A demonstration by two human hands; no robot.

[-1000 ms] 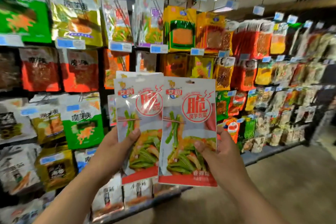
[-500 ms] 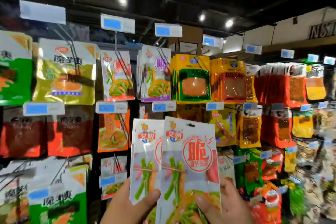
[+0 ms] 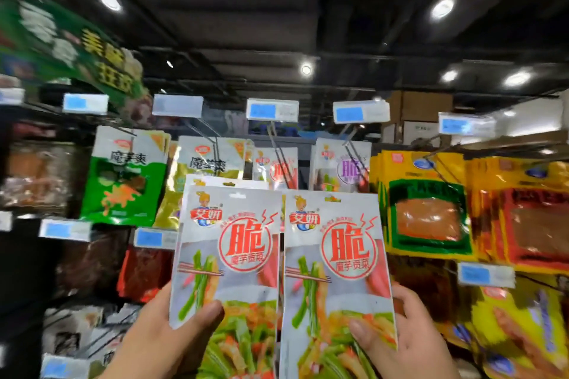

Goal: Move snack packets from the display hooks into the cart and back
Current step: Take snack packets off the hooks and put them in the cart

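Note:
My left hand [image 3: 160, 338] grips white snack packets [image 3: 228, 249] with a red round logo and green vegetable picture; a second packet edge shows behind the front one. My right hand [image 3: 412, 335] holds a matching packet [image 3: 335, 261] beside them, thumb on its front. Both are raised in front of the display hooks. Directly behind, a hook [image 3: 278, 151] carries the same red-logo packets [image 3: 274, 168], and the hook to its right carries purple-logo packets [image 3: 345, 166]. The cart is out of view.
Hooks with blue price tags [image 3: 271, 110] hold rows of packets: green [image 3: 123, 178] and gold at left, yellow-green [image 3: 428, 209] and orange-red [image 3: 529, 218] at right. Dark packets hang lower left. A black ceiling with spotlights fills the top.
The view has tilted upward, showing more ceiling. Both hands have raised the packets higher toward the top row of hooks, and the two packets now sit side by side instead of overlapping.

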